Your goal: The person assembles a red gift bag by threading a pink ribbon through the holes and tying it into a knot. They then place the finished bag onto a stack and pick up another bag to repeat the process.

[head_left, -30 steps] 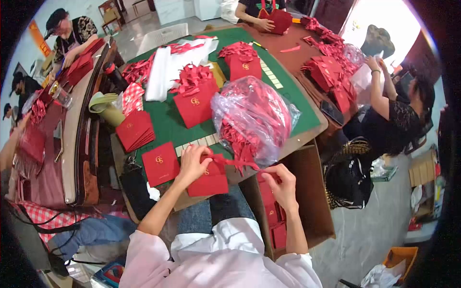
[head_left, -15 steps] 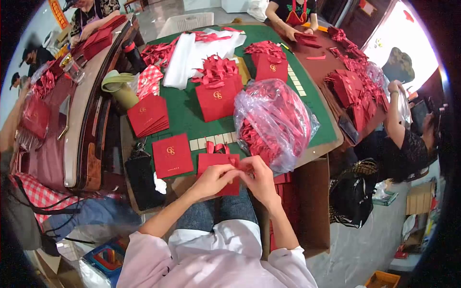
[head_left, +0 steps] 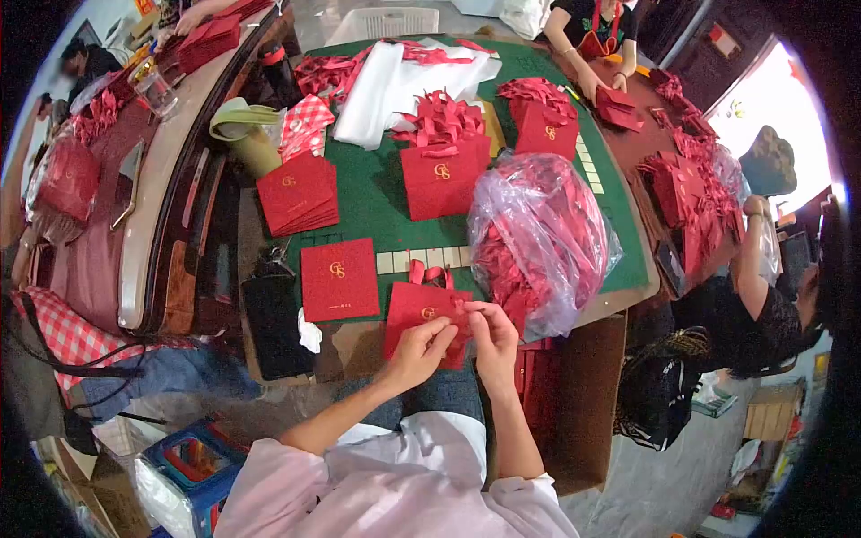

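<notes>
A red paper bag [head_left: 408, 303] with a gold logo and a ribbon handle [head_left: 430, 273] lies at the table's near edge, under my hands. My left hand [head_left: 420, 351] is closed over the bag's front, thumb and fingers together; whatever is between them is too small to make out. Beside it, my right hand [head_left: 495, 348] pinches a small bit of red ribbon [head_left: 460, 302] near the bag's upper right corner. A flat red bag [head_left: 339, 280] lies just to the left. On the right sits a clear plastic sack of red ribbons [head_left: 538, 238].
Red bags stand upright [head_left: 444, 184] behind, and a fanned stack [head_left: 298, 195] lies left. A black pouch [head_left: 273, 314] rests at the left edge. Below the table's right side is a cardboard box [head_left: 578, 403]. Co-workers' hands [head_left: 603, 85] handle red bags at neighbouring tables.
The view has shifted, so the table sits further right and slightly higher in parts. My hands have moved apart a little, and the right fingertips now pinch near the bag's corner.
</notes>
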{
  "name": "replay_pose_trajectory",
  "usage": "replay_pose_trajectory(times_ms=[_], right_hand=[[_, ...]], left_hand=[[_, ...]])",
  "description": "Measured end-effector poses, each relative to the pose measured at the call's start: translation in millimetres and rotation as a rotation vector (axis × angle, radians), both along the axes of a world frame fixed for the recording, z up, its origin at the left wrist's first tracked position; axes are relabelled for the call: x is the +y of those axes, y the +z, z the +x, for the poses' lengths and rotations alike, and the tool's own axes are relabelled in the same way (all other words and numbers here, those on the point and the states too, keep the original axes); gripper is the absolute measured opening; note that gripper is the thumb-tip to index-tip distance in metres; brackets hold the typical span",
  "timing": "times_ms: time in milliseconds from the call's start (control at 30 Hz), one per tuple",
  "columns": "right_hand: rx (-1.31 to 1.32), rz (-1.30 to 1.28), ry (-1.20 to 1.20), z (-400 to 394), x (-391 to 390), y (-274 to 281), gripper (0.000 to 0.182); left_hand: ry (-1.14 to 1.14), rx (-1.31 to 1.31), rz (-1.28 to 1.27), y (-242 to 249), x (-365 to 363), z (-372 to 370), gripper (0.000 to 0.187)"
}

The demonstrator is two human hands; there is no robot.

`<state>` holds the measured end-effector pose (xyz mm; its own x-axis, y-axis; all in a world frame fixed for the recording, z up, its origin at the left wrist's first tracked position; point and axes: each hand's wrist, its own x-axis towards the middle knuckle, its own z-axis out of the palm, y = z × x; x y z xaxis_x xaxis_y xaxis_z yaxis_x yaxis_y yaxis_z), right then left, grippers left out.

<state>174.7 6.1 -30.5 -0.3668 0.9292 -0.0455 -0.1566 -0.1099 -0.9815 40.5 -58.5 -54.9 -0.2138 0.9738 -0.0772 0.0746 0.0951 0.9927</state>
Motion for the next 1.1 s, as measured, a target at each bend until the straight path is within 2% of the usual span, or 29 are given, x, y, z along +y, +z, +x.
replay_pose_trajectory(times_ms=[33,100,167,233,267,300,367,433,500,667,833,933,1000,1100], right_hand=[[0.017,0.085,-0.019,-1.7,0.2,3.5,0.017],[-0.004,0.098,-0.011,3.7,2.5,14.0,0.02],[0.003,0.147,-0.029,7.5,4.5,22.8,0.018],[-0.077,0.218,-0.032,4.7,7.6,21.8,0.015],[-0.119,0.151,-0.019,-1.7,4.8,25.0,0.014],[-0.161,0.084,-0.006,-7.3,2.2,26.1,0.012],[-0.372,0.293,0.004,-19.3,2.7,1.6,0.011],[-0.51,0.372,0.039,-32.0,4.0,-22.1,0.013],[-0.531,0.406,0.02,-42.2,4.1,-41.3,0.012],[-0.598,0.437,-0.016,-51.4,5.3,-60.2,0.009],[-0.606,0.462,-0.008,-51.4,3.7,-57.2,0.009],[-0.62,0.442,0.002,-52.1,1.3,-54.6,0.01],[-0.653,0.507,-0.01,-53.2,-0.6,-54.0,0.011],[-0.662,0.464,-0.037,-55.8,-3.7,-53.3,0.011]], left_hand=[[0.024,-0.019,0.032,2.8,-1.6,-1.6,0.022],[0.035,-0.068,0.025,9.9,-2.5,-19.7,0.021],[0.148,0.408,0.283,-2.6,4.2,-46.8,0.025],[0.101,0.591,0.131,-4.4,9.5,-73.0,0.034],[0.06,0.729,0.213,-14.4,14.9,-85.3,0.04],[0.059,0.727,0.209,-16.1,18.2,-91.5,0.04],[-0.08,0.844,0.142,-18.5,24.4,-99.3,0.041],[-0.112,0.836,0.125,-22.4,28.1,-102.4,0.039],[-0.18,0.847,0.103,-22.4,30.1,-104.5,0.036],[-0.178,0.779,0.099,-18.8,31.6,-104.2,0.029],[-0.208,0.698,0.062,-16.3,32.4,-102.6,0.024],[-0.203,0.736,0.093,-5.1,32.2,-96.6,0.02],[-0.237,0.792,-0.006,2.7,32.0,-92.8,0.018],[-0.252,0.79,0.028,-2.7,30.6,-92.0,0.017]])
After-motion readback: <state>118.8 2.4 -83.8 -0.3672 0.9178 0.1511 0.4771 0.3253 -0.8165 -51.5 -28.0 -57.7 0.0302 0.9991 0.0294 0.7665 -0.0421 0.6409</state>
